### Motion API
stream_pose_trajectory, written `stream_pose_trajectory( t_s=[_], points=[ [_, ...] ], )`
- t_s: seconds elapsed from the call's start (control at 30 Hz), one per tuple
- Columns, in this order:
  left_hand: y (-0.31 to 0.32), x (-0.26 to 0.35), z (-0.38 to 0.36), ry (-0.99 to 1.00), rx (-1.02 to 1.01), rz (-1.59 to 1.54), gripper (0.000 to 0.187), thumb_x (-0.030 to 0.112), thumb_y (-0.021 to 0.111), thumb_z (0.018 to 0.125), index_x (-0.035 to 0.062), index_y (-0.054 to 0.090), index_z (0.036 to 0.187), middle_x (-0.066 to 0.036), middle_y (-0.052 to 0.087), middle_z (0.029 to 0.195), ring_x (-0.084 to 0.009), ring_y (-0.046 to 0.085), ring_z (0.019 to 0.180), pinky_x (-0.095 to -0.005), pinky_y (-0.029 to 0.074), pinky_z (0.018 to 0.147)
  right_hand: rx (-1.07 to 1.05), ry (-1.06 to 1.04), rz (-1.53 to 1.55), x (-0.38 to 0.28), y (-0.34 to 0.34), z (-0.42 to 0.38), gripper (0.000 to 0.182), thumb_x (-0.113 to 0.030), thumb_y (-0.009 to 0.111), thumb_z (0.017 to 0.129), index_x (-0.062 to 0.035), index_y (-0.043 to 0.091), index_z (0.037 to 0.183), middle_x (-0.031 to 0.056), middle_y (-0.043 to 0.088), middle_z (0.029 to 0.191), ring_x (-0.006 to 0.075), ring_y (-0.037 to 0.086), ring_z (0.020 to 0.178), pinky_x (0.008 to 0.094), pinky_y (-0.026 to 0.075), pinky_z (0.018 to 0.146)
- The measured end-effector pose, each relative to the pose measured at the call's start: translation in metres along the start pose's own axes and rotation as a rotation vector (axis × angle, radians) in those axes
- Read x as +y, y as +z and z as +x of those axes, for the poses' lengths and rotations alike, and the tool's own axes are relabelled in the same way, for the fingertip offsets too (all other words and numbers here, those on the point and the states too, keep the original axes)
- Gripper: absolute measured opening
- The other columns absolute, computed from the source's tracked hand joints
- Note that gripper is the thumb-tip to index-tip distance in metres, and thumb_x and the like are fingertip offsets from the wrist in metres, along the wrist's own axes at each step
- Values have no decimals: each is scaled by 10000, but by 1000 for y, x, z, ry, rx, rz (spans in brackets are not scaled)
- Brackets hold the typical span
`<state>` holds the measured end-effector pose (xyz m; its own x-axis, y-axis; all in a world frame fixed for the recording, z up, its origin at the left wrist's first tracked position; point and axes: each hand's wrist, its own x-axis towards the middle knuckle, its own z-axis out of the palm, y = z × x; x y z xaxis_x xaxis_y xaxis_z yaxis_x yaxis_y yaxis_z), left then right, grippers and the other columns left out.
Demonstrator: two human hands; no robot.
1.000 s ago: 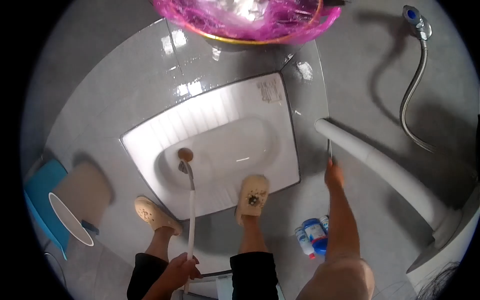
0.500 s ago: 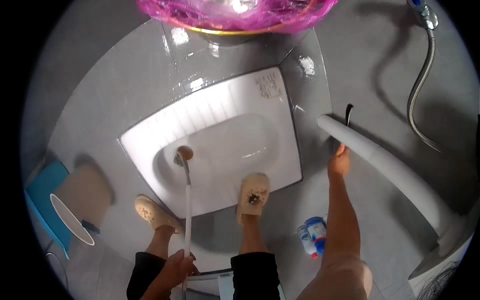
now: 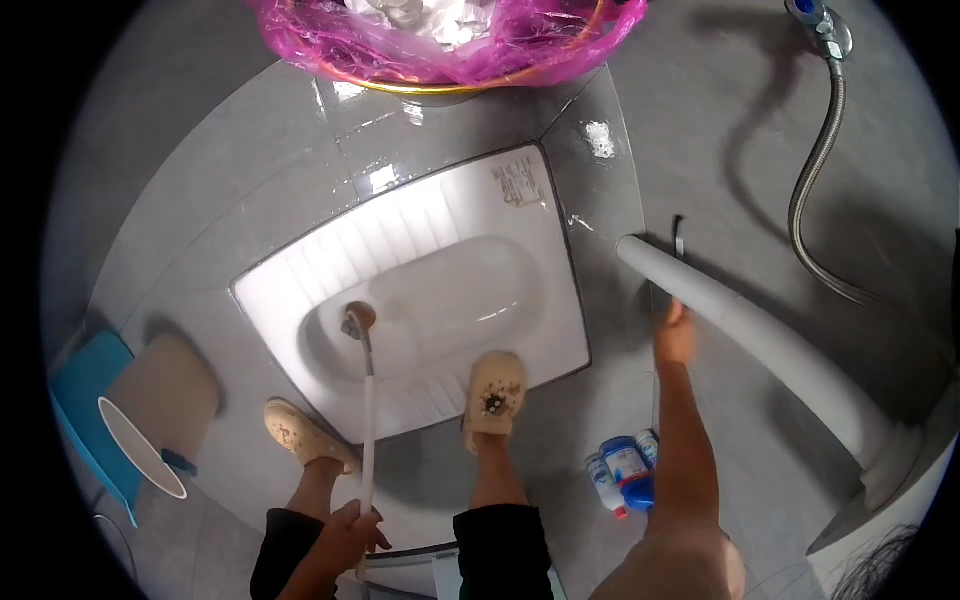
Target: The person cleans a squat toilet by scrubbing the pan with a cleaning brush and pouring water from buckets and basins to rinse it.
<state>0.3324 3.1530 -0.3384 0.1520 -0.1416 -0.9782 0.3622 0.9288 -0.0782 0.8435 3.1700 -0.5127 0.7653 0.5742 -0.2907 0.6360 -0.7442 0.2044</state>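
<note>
My left hand, near the bottom, is wrapped round the white handle of a toilet brush. The brush's head reaches into the drain hole of a white squat toilet. On the right, my right hand is beside a thick grey-white pipe; the pipe's edge and blur hide its fingertips. A thin dark-tipped object sticks out on the pipe's far side, and whether my hand touches it is unclear.
A bin with a pink bag stands at the top. Blue and white bottles are by my right forearm. A beige bin and a blue dustpan sit at the left. A metal hose hangs at the upper right. My feet wear beige clogs.
The view has shifted slightly, showing more of the pink-bagged bin. My left hand keeps its hold on the brush. My right hand sits slightly lower beside the pipe.
</note>
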Motion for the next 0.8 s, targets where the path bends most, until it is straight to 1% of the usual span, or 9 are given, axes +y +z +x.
stream_pose_trajectory(
  t_s=[0.07,0.13,0.2,0.4,0.47,0.57,0.7,0.73,0.8],
  points=[
    [4,10,-6,-4,45,51,209,148,404,812,-52,452,844,-101,494,590,-187,567,558,-261,446,487,123,67,363,8,-30,-8,511,-471,281,876,-27,528,930,177,608,827,355,578,787,443,445,678],
    [4,5,-3,8,28,28,214,152,399,816,-53,450,846,-101,493,593,-185,566,558,-257,445,493,178,58,336,14,-1,-2,471,-442,316,880,-23,527,929,172,609,808,344,579,771,421,444,665],
    [-2,-3,-4,8,11,15,218,156,395,819,-53,449,849,-102,492,597,-184,564,558,-253,444,499,31,-9,-162,8,9,-5,384,-361,381,883,-7,531,894,167,595,700,338,567,639,408,420,547],
    [-5,-6,-1,81,16,9,239,178,388,839,-53,449,851,-94,489,593,-177,565,573,-246,444,524,146,87,240,9,-11,-4,537,-492,275,864,-29,540,932,187,604,830,347,573,822,445,439,718],
    [-5,-3,-7,21,-12,-25,236,184,396,840,-44,457,848,-85,496,596,-169,569,582,-245,442,520,-224,29,-109,6,15,-8,559,-483,253,871,-16,559,907,187,599,884,350,565,859,438,439,731],
    [-1,-4,-13,49,-32,-20,232,188,400,842,-36,461,848,-79,502,599,-163,572,580,-244,441,517,-497,159,-34,11,12,-23,572,-488,231,872,-30,537,1027,208,573,968,360,538,927,439,423,774],
    [14,-4,-19,100,-68,31,182,151,422,828,-26,461,817,-56,444,545,-172,547,532,-284,463,524,-612,129,-73,36,-14,-104,480,-389,282,885,-22,410,1166,234,527,1029,384,520,904,480,394,805],
    [16,-7,-18,114,-78,23,182,151,422,828,-26,461,817,-56,444,545,-172,547,532,-284,463,524,-576,-111,-121,69,12,-118,465,-396,300,873,-39,400,1153,236,534,1021,394,519,914,487,397,791],
    [20,-18,-11,115,-166,-20,204,169,428,830,-30,465,800,-57,445,547,-177,550,537,-289,459,522,-576,17,-130,-4,-74,-145,336,-351,371,861,-91,428,1065,184,579,921,333,550,896,462,421,735]
  ],
)
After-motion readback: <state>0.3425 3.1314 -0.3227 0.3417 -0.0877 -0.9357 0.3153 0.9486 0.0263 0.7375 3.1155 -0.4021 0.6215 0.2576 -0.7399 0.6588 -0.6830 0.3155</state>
